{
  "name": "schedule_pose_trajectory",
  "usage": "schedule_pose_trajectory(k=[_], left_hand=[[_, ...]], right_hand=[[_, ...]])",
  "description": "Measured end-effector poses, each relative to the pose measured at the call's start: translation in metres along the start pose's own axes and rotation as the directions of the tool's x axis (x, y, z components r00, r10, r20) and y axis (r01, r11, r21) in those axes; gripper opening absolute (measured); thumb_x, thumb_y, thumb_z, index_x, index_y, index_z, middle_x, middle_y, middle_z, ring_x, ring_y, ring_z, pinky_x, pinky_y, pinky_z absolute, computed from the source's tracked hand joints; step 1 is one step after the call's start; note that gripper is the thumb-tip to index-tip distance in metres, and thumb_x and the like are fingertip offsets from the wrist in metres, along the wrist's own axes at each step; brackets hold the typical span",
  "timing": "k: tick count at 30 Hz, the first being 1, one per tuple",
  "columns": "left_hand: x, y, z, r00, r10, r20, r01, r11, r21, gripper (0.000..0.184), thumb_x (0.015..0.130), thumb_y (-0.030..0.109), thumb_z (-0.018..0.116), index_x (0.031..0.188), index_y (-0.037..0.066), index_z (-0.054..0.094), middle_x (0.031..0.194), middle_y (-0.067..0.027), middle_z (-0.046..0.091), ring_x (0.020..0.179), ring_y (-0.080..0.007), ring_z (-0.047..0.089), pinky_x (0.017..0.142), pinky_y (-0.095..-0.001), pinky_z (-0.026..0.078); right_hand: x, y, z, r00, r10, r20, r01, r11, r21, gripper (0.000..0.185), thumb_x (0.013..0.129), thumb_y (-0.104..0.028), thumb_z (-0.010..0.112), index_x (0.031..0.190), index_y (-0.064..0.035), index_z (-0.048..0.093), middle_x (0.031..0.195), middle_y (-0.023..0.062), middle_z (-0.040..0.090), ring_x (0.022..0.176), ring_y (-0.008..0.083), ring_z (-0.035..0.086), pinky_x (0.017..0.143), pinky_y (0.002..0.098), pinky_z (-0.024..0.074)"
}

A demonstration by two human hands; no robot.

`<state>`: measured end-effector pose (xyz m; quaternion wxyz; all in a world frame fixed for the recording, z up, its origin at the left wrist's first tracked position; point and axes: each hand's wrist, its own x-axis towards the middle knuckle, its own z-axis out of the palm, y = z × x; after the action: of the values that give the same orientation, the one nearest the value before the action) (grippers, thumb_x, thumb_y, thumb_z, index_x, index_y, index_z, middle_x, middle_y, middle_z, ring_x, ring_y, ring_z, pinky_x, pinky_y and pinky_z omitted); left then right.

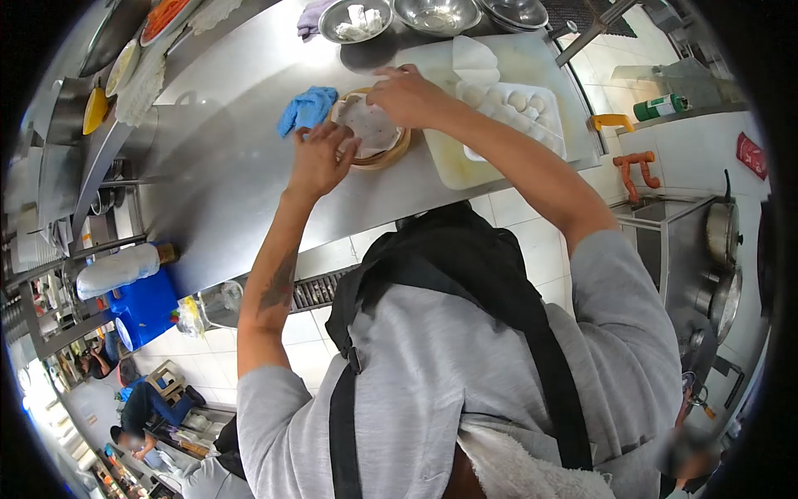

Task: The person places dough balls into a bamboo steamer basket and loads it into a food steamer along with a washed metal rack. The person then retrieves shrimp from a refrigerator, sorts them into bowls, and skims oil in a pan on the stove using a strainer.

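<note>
One basket (396, 154) sits just left of the board (451, 166); left hand (323, 158) fingers spread, right hand (407, 96) fingers bent, pinch I can't tell. Likely light, stiff; I'd hold its rim, sparing the probably flimsy paper (366, 127).

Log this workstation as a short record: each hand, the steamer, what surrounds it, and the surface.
Left hand: fingers bent at the steamer's near-left rim; grip unclear
Right hand: fingers over the liner's far edge; grip unclear
Steamer: round, lined with a dotted white liner
Left of steamer: crumpled blue cloth
Right of steamer: pale cutting board bearing a white tray with round pieces
Beyond: metal bowls, one holding white pieces
Surface: metal counter
</note>
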<state>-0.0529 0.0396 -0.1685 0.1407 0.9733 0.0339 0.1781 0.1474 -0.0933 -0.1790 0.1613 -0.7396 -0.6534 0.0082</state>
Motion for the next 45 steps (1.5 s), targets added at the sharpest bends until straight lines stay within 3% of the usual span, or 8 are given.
schedule_pose_trajectory(k=[10,12,16,25,32,36,40,45], left_hand=[[0.038,-0.017,0.061,0.985,0.047,0.166,-0.047,0.999,-0.007,0.027,0.078,0.007,0.068,0.104,0.006,0.065,0.105,-0.0167,0.064,0.095,-0.0379,0.063,0.087,-0.0447,0.050],[0.043,-0.003,0.047,0.998,-0.033,0.044,0.038,0.994,-0.100,0.024,0.079,0.009,0.069,0.102,0.005,0.066,0.104,-0.0163,0.065,0.098,-0.0371,0.063,0.086,-0.0444,0.050],[0.068,0.069,0.024,0.933,-0.357,0.034,0.350,0.885,-0.306,0.018,0.080,0.011,0.071,0.096,0.004,0.068,0.099,-0.0159,0.067,0.097,-0.0365,0.063,0.087,-0.0441,0.050],[0.216,0.187,0.172,0.970,0.220,0.101,-0.176,0.927,-0.332,0.029,0.082,0.003,0.058,0.110,0.001,0.066,0.105,-0.0175,0.067,0.101,-0.0358,0.061,0.092,-0.0438,0.049],[0.189,0.183,0.181,0.946,-0.011,0.325,0.015,1.000,-0.011,0.028,0.080,0.005,0.060,0.108,0.002,0.063,0.101,-0.0215,0.065,0.097,-0.0391,0.060,0.087,-0.0452,0.050],[0.157,0.163,0.168,0.925,-0.275,0.262,0.314,0.942,-0.118,0.024,0.079,0.012,0.066,0.099,0.001,0.061,0.096,-0.0228,0.066,0.092,-0.0392,0.063,0.081,-0.0444,0.052],[0.118,0.150,0.155,0.815,-0.517,0.261,0.578,0.751,-0.320,0.023,0.083,0.012,0.066,0.099,-0.002,0.061,0.086,-0.0172,0.067,0.079,-0.0305,0.064,0.072,-0.0404,0.050],[0.094,0.136,0.170,0.762,-0.581,0.284,0.614,0.512,-0.600,0.023,0.086,0.016,0.069,0.098,-0.002,0.061,0.081,-0.0112,0.065,0.072,-0.0178,0.058,0.067,-0.0337,0.048]], right_hand=[[-0.041,-0.007,-0.007,0.960,0.117,0.253,-0.017,0.930,-0.367,0.024,0.082,-0.016,0.062,0.104,-0.0165,0.070,0.112,0.0016,0.067,0.128,0.0199,0.047,0.098,0.0515,0.0383],[-0.064,0.002,-0.024,0.977,0.057,-0.204,-0.044,0.997,0.068,0.018,0.086,-0.019,0.061,0.100,-0.0132,0.071,0.109,0.0053,0.069,0.118,0.0228,0.057,0.093,0.0473,0.0455],[-0.149,0.085,-0.072,0.846,0.447,-0.290,-0.362,0.882,0.303,0.018,0.088,-0.016,0.060,0.101,-0.0082,0.070,0.100,0.0116,0.071,0.094,0.0303,0.067,0.081,0.0417,0.0528],[-0.211,0.145,-0.097,0.803,0.592,0.065,-0.591,0.806,-0.039,0.017,0.081,-0.009,0.058,0.093,-0.0088,0.070,0.096,0.0176,0.070,0.092,0.0355,0.066,0.080,0.0453,0.0529],[-0.220,0.189,-0.061,0.951,0.301,-0.073,-0.303,0.953,-0.016,0.017,0.079,-0.006,0.062,0.095,-0.0101,0.067,0.093,0.0108,0.065,0.090,0.0335,0.063,0.082,0.0440,0.0500],[-0.190,0.160,-0.065,0.979,0.170,-0.112,-0.189,0.965,-0.183,0.018,0.080,-0.009,0.063,0.098,-0.0094,0.067,0.101,0.0102,0.064,0.091,0.0320,0.063,0.083,0.0429,0.0503],[-0.181,0.116,-0.058,0.953,0.303,-0.020,-0.297,0.945,0.138,0.027,0.081,-0.011,0.065,0.107,-0.0102,0.068,0.106,0.0103,0.061,0.099,0.0312,0.062,0.089,0.0416,0.0504],[-0.168,0.092,-0.042,0.948,0.308,0.084,-0.316,0.942,0.112,0.032,0.081,-0.020,0.068,0.112,-0.0106,0.069,0.109,0.0120,0.060,0.103,0.0309,0.063,0.089,0.0413,0.0517]])
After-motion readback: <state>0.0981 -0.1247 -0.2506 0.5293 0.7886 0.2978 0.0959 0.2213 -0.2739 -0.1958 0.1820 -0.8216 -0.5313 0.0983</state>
